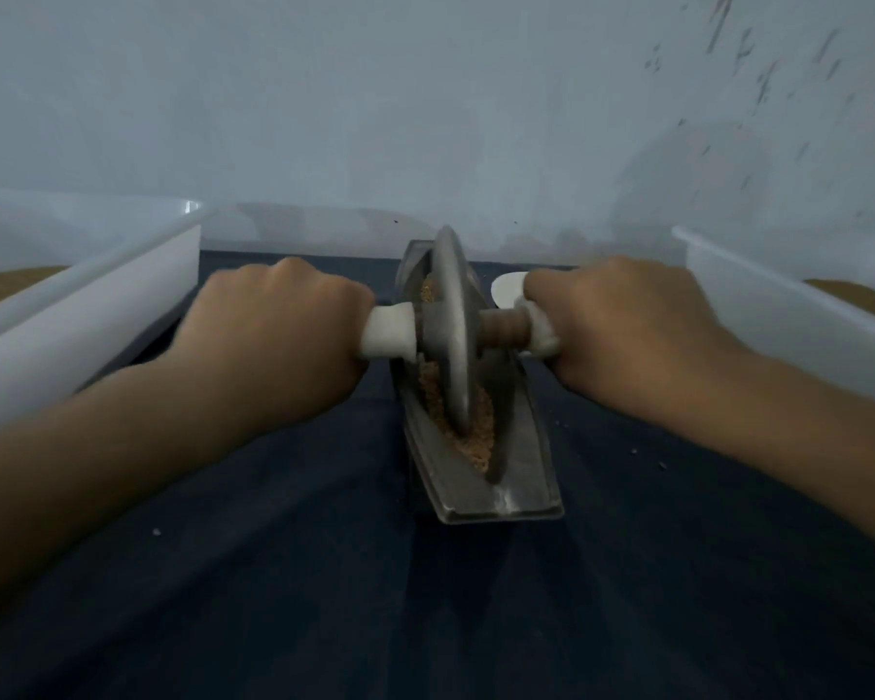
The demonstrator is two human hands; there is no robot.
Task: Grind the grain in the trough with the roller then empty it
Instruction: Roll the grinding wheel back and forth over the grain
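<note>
Two hands on one axle (pixel 501 323) — left hand (pixel 274 320) is clenched round the left grip (pixel 390 330), right hand (pixel 622 320) round the right grip (pixel 541 330), knuckles up on both.

Roller (pixel 453 325) stands upright on edge in the trough (pixel 516 477), roughly mid-length, with its rim sunk into the grain (pixel 471 437).

Trough sits on the dark cloth (pixel 425 598), centred between the arms. Its long axis runs away from the person, slightly skewed, with the near end further right than the far end. The axle lies crosswise to that, so the only useful travel is fore-aft along the groove.

Grain is heaped mostly on the near side of the disc, with some visible beyond it. It looks coarse and tan, so I judge grinding is under way, not finished. Next stroke probably wants a pull toward the body, into that heap.

Both hands sit about equally near the disc, so load should be even — a lopsided push would likely lean it against a trough wall.

Emptying is not begun. Left bin (pixel 87 315) and right bin (pixel 779 320) flank the trough, each showing tan material inside. I cannot tell which one takes the output.

A small white object (pixel 506 288) sits just behind the right hand, partly hidden.
</note>
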